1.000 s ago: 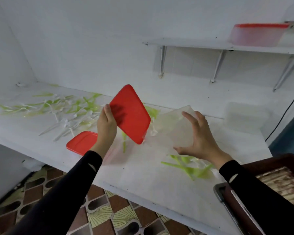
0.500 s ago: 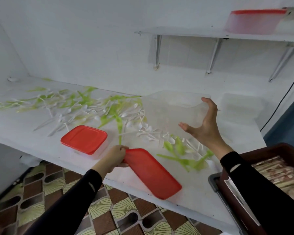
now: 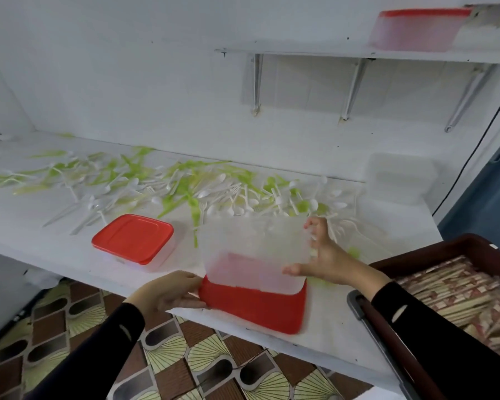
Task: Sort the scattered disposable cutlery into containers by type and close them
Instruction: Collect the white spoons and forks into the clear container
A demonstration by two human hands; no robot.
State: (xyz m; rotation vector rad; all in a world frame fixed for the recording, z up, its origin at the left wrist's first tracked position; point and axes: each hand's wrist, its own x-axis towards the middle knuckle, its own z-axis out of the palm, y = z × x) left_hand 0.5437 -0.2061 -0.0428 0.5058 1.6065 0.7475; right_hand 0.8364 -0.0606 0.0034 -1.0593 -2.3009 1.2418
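Lowered now, clear plastic tub [image 3: 251,249] meets flat red plastic lid [image 3: 254,307]; right hand [image 3: 326,261] grips tub, left hand [image 3: 168,293] pinches lid's 9 o'clock edge; seat it level.

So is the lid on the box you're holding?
Off. The lid lies on the counter under the box, which the right hand holds.

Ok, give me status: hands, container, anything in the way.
Left hand holds red lid at its left edge. Right hand grips clear container, low over the lid, empty. Cutlery unsorted behind; closed red-lidded box off left, not blocking.
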